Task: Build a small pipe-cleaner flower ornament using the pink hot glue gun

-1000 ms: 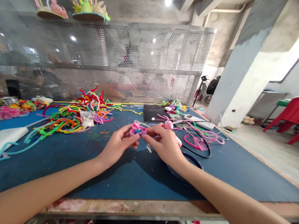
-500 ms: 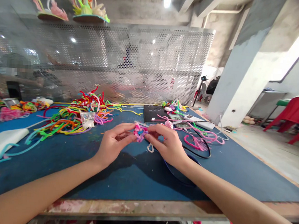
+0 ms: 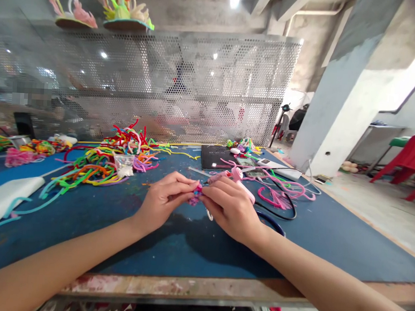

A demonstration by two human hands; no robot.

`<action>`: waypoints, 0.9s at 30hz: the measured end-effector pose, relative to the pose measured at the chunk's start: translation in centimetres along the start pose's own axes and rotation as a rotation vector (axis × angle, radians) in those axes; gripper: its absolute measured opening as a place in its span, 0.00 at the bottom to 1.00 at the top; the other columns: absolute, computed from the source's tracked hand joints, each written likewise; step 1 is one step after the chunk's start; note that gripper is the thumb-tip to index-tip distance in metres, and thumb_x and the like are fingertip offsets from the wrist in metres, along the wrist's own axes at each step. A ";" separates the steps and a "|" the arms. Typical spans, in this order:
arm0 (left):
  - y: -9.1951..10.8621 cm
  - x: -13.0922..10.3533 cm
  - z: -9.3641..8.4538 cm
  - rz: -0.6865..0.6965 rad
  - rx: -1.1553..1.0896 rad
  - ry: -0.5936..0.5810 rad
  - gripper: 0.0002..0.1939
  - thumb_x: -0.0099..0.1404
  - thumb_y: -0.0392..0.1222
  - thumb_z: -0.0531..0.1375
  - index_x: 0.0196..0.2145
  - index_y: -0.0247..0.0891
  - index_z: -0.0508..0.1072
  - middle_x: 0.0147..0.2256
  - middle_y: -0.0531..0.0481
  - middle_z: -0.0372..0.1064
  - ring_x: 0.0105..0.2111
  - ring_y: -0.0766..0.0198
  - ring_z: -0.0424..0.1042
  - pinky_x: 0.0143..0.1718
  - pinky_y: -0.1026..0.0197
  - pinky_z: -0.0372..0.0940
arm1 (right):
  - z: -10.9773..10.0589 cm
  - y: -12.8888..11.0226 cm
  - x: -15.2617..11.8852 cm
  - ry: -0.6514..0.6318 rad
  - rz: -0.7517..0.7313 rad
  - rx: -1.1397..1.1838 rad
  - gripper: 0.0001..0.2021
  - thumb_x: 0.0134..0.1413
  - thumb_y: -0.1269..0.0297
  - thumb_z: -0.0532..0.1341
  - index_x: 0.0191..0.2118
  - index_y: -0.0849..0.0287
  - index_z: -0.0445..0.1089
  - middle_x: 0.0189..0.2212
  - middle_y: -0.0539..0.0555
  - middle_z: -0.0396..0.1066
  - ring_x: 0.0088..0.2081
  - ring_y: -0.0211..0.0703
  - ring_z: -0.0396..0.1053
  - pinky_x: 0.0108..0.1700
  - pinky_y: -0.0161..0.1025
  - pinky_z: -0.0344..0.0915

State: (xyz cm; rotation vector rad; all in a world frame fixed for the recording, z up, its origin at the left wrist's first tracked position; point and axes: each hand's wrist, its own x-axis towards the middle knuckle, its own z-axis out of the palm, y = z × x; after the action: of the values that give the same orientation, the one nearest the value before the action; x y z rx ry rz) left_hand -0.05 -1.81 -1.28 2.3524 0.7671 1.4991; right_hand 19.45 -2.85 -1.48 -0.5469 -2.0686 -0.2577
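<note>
pipe cleaners: lay heaped, many colors, toward left
left hand: gripped pink-purple piece, fingers pinched shut
pink-purple piece: was held over blue tabletop, between hands
right hand: pinched same piece's right side
pink tool: lay just beyond right hand

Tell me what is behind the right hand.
A pink glue gun shows partly behind the right hand, and part of a dark blue curved edge beside the wrist. The rest of both is covered.

left hand: pinch grip, fingers curled | right hand: fingertips meeting thumb | both forearms angled inward
</note>
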 end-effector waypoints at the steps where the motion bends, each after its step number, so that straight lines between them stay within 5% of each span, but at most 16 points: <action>1: 0.2 0.1 0.0 -0.022 -0.006 -0.009 0.09 0.62 0.39 0.60 0.40 0.41 0.79 0.37 0.47 0.74 0.38 0.63 0.72 0.43 0.61 0.67 | 0.0 0.1 0.0 0.012 0.036 0.029 0.06 0.59 0.70 0.55 0.34 0.61 0.69 0.29 0.56 0.72 0.35 0.42 0.67 0.38 0.38 0.64; 6: 0.6 0.6 0.3 -0.380 -0.318 0.012 0.12 0.60 0.47 0.61 0.40 0.41 0.78 0.43 0.45 0.74 0.41 0.58 0.72 0.40 0.59 0.69 | 0.0 0.9 0.0 0.021 0.148 0.048 0.07 0.61 0.67 0.54 0.37 0.59 0.70 0.32 0.56 0.72 0.34 0.40 0.67 0.38 0.38 0.64; 11: 0.3 0.7 0.9 -0.643 -0.594 0.058 0.14 0.52 0.43 0.67 0.38 0.39 0.78 0.35 0.49 0.76 0.33 0.64 0.73 0.40 0.58 0.70 | -0.1 1.5 -0.1 -0.044 0.088 -0.055 0.09 0.61 0.65 0.54 0.39 0.59 0.72 0.34 0.56 0.74 0.36 0.42 0.67 0.39 0.39 0.63; 21: 0.2 0.6 0.7 -0.525 -0.454 -0.122 0.16 0.57 0.42 0.63 0.45 0.38 0.72 0.42 0.47 0.74 0.44 0.58 0.72 0.46 0.56 0.68 | -0.1 1.5 0.1 -0.106 -0.002 -0.241 0.11 0.62 0.65 0.53 0.37 0.60 0.72 0.30 0.56 0.73 0.35 0.42 0.66 0.39 0.38 0.62; 27: 0.3 0.6 1.0 -0.532 -0.428 -0.090 0.13 0.58 0.42 0.63 0.40 0.37 0.68 0.36 0.49 0.73 0.36 0.62 0.74 0.41 0.60 0.68 | -0.2 1.1 0.3 -0.139 -0.072 -0.268 0.12 0.62 0.66 0.52 0.33 0.59 0.72 0.29 0.56 0.73 0.35 0.42 0.65 0.40 0.38 0.61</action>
State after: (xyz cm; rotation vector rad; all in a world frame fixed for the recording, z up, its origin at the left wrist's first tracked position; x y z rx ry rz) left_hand 1.11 -1.64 -1.14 1.7143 0.8593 1.1756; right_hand 20.03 -1.85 -1.18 -0.6675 -2.2055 -0.5585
